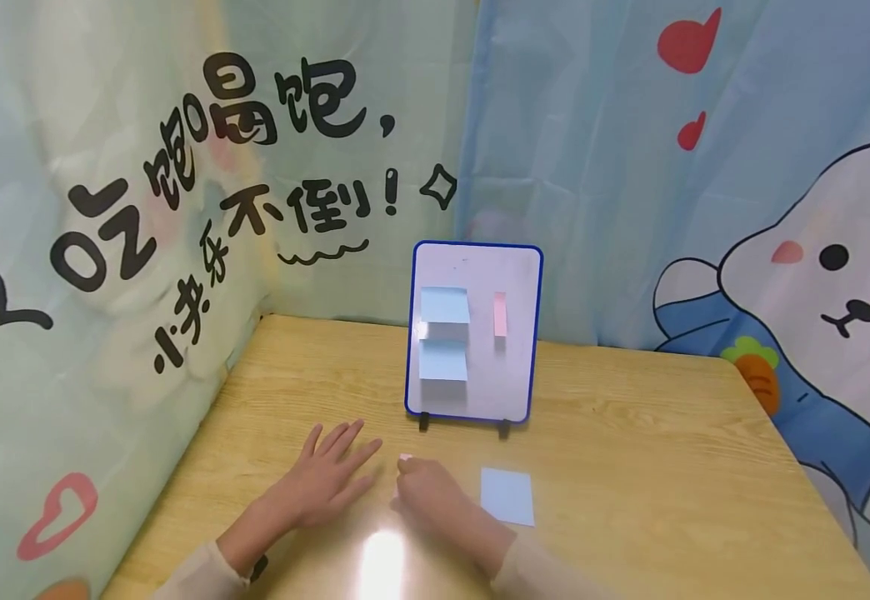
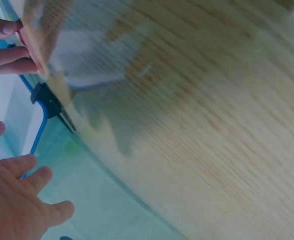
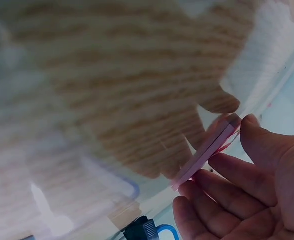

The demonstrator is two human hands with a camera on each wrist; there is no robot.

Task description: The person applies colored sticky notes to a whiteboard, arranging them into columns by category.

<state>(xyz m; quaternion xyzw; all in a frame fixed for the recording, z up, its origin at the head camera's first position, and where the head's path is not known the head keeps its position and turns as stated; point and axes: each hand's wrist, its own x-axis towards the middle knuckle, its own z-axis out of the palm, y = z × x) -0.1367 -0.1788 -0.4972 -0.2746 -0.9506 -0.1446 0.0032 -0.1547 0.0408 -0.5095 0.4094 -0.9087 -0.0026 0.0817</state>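
Note:
My right hand holds a narrow pink sticky note pad at the tabletop, its thumb at one end and fingers along the side. In the head view the hand covers most of this pad, and only small pink bits show. To its left, my left hand is spread wide with nothing in it. A square light blue sticky note pad lies on the table right of the right hand. Behind stands a small blue-framed whiteboard bearing two light blue notes and one pink note.
Black feet prop the whiteboard on the wooden table. Printed curtains enclose the back and left side, and a cartoon bear is on the right one. A bright glare shines on the near tabletop.

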